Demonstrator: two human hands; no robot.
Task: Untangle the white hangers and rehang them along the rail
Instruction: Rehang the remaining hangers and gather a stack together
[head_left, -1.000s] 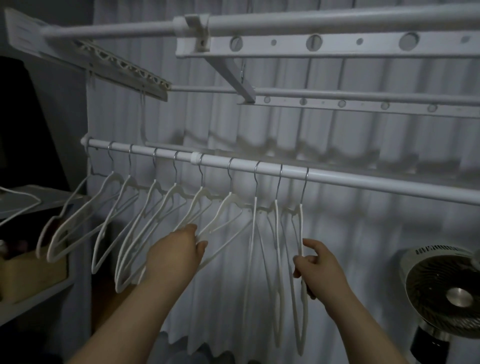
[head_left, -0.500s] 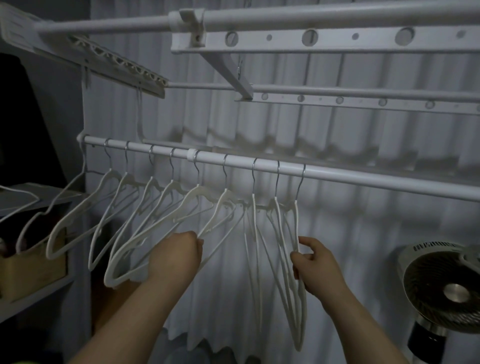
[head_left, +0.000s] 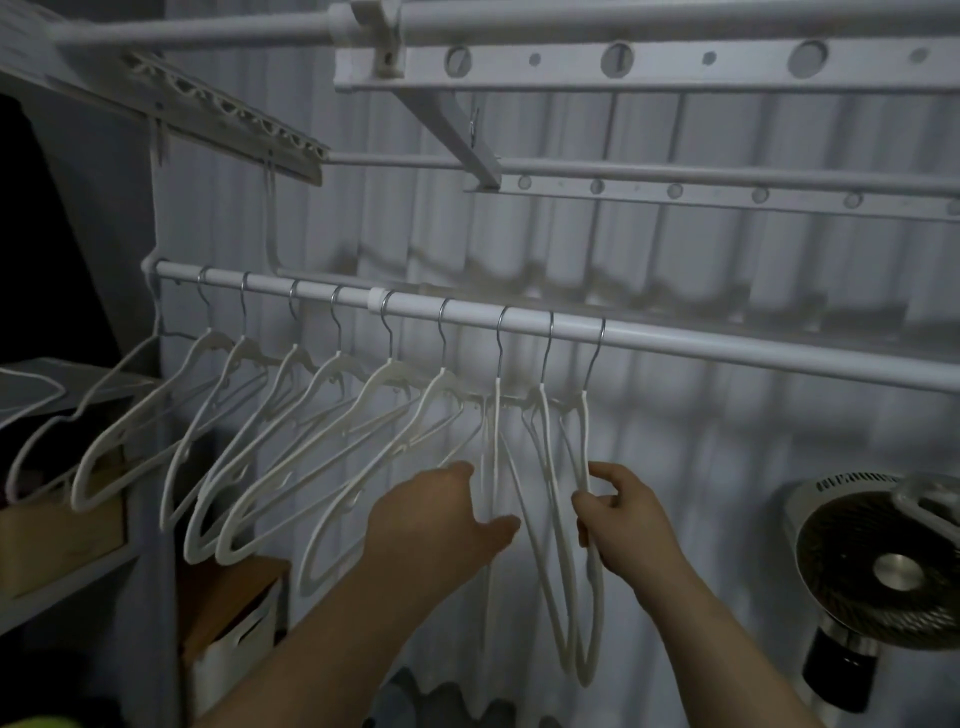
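Note:
Several white hangers (head_left: 332, 441) hang by metal hooks along a white rail (head_left: 675, 340). The left ones swing out to the left. Three at the right end hang edge-on and close together. My right hand (head_left: 623, 514) pinches the arm of the rightmost hanger (head_left: 589, 545) between thumb and fingers. My left hand (head_left: 441, 519) reaches with spread fingers at the third hanger from the right (head_left: 496, 441), touching it; whether it grips is unclear.
A drying rack with perforated bars (head_left: 649, 62) hangs overhead. A round fan (head_left: 878, 566) stands at the right. Shelves with boxes (head_left: 57, 540) are at the left. A pleated curtain (head_left: 753, 467) is behind the rail.
My left hand has let go of the left hangers and moved right to the edge-on ones. The left hangers swung out to the left. My right hand stayed on the rightmost hanger.

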